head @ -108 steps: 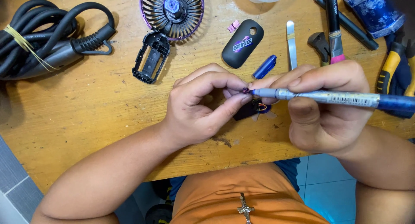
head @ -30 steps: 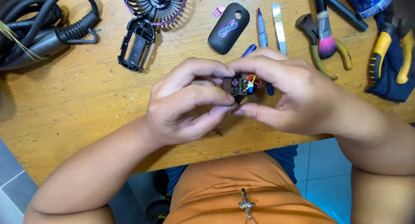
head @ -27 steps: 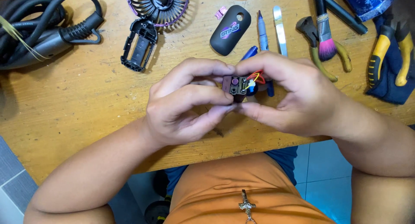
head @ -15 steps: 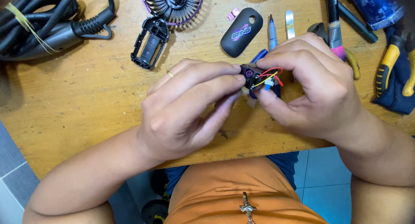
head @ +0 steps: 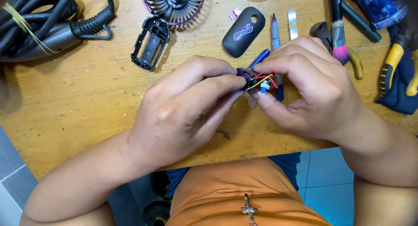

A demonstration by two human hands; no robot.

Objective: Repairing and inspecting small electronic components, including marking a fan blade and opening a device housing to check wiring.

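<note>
While both hands were pinched around that tiny dark module with its red, yellow and blue wires, it sat just above the wooden bench, right at the middle of the front edge. The left hand had thumb and first fingers clamped on its left end, and the right hand was grasping the wired side, fingertips right on the leads.

Biggest risk, I reckoned: those thin wires. A pinch or twist at the joints looked like enough to snap one off, since the fingers were pressing exactly where they loop out. Second worry was a drop. The part was held close to the table's near edge, so a slip might have sent it onto the lap or the tiled floor. Small bits like the pink piece up top could have been knocked away too.

Hard to make out: most of the module was buried under fingertips, so where the wires ended was anyone's guess. A blue pen-like tool was half hidden behind the right hand. The fan head was cut off by the top edge, and so were the black cable bundle at the left and the yellow-handled pliers at the right. The black oval shell and open black housing lay in full view.
</note>
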